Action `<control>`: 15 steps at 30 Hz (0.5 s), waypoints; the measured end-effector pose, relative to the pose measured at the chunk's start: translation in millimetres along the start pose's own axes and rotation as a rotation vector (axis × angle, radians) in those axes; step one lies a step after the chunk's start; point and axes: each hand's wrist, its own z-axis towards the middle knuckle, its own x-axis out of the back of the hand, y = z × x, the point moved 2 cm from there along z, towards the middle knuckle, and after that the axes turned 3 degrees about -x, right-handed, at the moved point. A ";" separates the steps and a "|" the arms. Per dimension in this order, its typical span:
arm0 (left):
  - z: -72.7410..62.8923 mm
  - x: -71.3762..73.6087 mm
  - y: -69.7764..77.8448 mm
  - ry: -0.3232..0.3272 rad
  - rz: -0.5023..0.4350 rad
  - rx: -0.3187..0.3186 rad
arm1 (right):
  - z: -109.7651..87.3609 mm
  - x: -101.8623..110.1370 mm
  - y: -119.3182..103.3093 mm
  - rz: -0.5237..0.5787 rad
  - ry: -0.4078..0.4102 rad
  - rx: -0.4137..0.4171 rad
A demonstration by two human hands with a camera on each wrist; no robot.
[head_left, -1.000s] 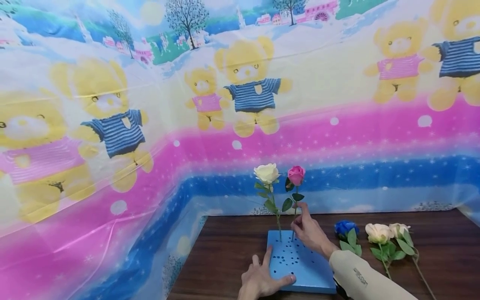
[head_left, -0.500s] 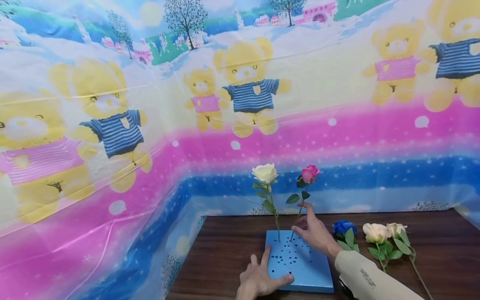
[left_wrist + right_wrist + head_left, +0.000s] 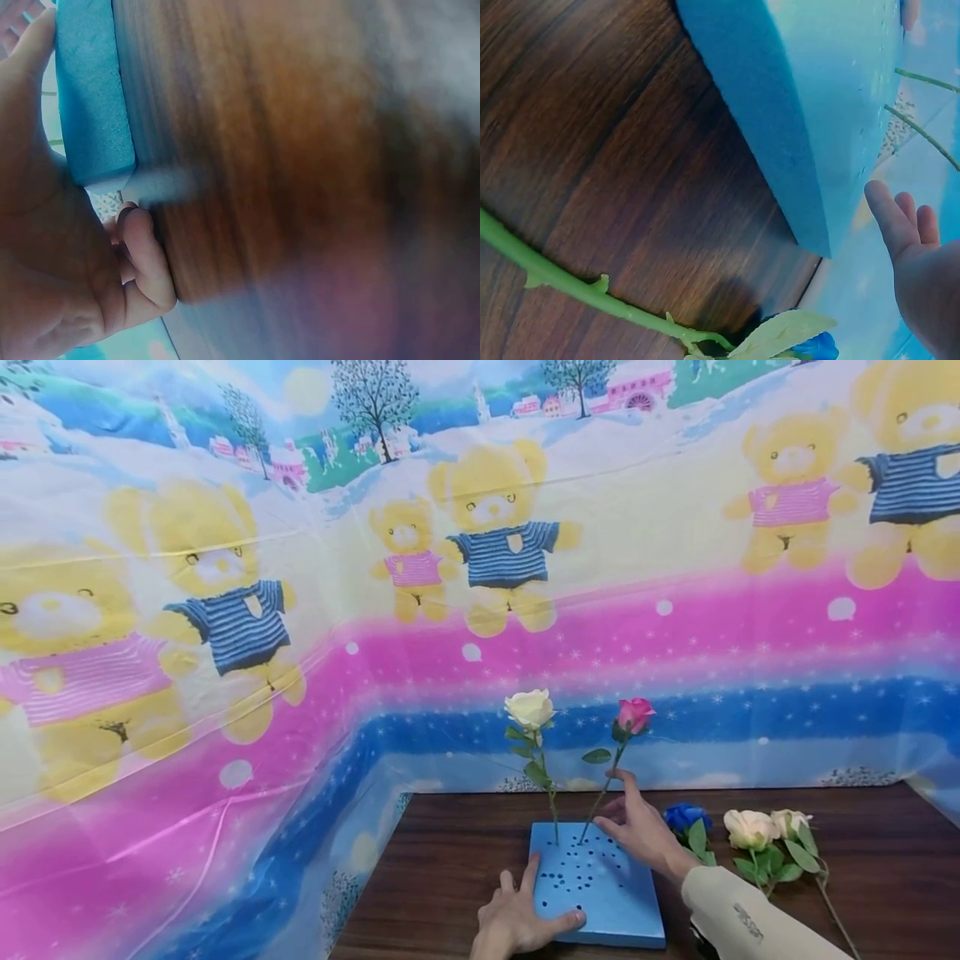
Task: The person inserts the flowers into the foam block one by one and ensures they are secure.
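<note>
A blue foam block with many small holes lies on the table. A white rose stands upright in its back left part. Right of it a pink rose stands in the block with its stem tilted to the right. My right hand is beside that stem, index fingertip right at it, thumb apart. The right wrist view shows the hand with fingers extended, clear of both stems. My left hand rests at the block's front left corner, index finger along the left side and thumb over the top.
On the dark wooden table, right of my right arm, lie a blue rose and two cream roses with leafy stems. A cloth printed with teddy bears hangs behind the table.
The pink rose has swung from upright to leaning right. My right hand has moved slightly right, its thumb and fingers loosened from the stem. The left hand has stayed on the block.
</note>
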 end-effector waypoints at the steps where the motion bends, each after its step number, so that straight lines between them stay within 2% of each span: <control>1: 0.1 0.0 0.3 0.001 -0.001 -0.002 | -0.5 1.0 0.3 -0.001 -0.002 -0.003; 8: 1.5 0.6 0.5 -0.004 -0.004 -0.002 | -0.9 9.9 -1.3 -0.004 -0.005 -0.024; 15: 0.7 -0.2 -0.9 0.003 -0.002 0.004 | -2.3 21.5 1.4 0.052 -0.022 -0.060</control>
